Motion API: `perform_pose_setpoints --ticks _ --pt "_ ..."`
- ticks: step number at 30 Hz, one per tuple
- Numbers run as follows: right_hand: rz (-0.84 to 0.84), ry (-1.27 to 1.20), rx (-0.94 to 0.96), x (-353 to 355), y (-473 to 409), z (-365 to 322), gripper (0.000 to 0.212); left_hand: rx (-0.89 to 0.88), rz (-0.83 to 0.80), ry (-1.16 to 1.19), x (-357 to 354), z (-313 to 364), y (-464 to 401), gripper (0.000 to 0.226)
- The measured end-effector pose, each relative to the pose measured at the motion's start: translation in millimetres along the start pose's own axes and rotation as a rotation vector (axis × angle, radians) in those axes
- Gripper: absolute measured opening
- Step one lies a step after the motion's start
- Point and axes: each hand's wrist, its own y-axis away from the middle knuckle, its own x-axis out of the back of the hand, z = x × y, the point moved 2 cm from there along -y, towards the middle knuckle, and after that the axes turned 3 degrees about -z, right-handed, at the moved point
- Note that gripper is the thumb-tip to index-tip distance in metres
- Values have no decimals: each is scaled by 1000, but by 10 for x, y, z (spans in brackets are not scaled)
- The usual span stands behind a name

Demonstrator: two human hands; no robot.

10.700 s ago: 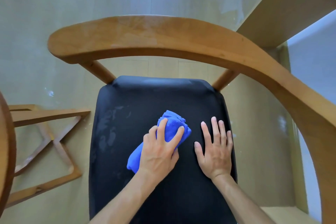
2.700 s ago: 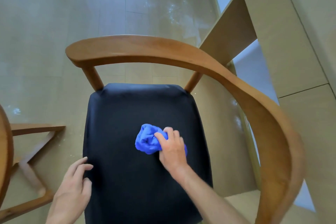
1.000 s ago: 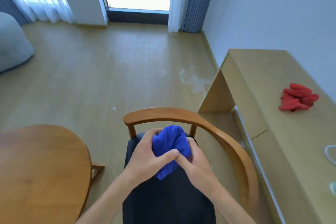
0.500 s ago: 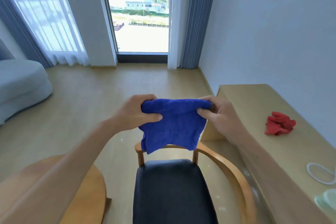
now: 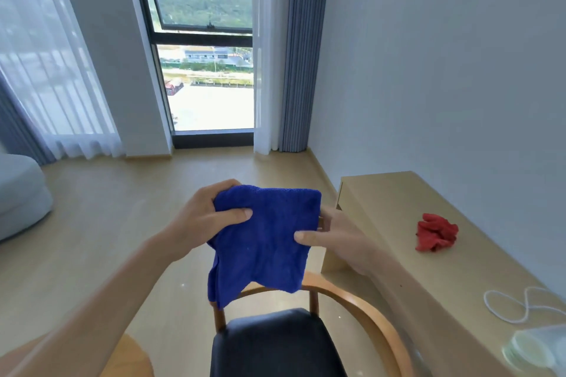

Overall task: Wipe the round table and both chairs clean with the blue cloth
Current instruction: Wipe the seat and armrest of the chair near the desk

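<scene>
While the chair [image 5: 277, 343] with its black seat stands below, the blue cloth [image 5: 266, 242] hangs spread in the air above its backrest. The left hand [image 5: 203, 220] pinches the cloth's upper left corner with curled fingers, and the right hand [image 5: 333, 239] grasps its right edge, thumb in front.

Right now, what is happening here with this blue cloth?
A person stands over a wooden chair with a black seat and holds the blue cloth up in the air in front of them. The left hand grips its upper left corner, and the right hand pinches its right edge, so the cloth hangs spread out above the chair's backrest. It touches neither the chair nor the round table, whose edge shows at the lower left. A red cloth lies on the side counter.
</scene>
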Motion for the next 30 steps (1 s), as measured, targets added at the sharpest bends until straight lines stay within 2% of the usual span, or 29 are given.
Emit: perform_pose_setpoints --ticks 3,5,10,14,16,20,22,24,26,30 --pt "53 -25 12 20 10 23 43 34 -11 13 29 -59 10 22" --pt "102 -3 55 54 21 5 34 66 -16 -15 46 -89 -6 15" --pt "201 94 95 107 41 -61 14 112 -49 -238 20 -122 -38 8" --pt "199 165 54 106 68 -105 11 110 46 -186 -20 -127 -90 8" --pt "237 168 17 104 67 -97 14 182 94 -43 -21 -174 -128 22" --pt "297 -18 -67 142 71 -93 29 394 -1 403 -40 -273 -124 92" --pt "214 -118 -99 163 66 -73 43 382 -56 552 -38 -313 -115 103" --pt "165 -160 -93 159 53 -44 57 339 -46 601 -51 -308 -106 99" --pt "208 -121 -69 144 32 -28 59 286 15 452 -76 -292 -105 95" --pt "317 10 7 105 12 -45 47 197 159 -111 -71 -259 -105 76"
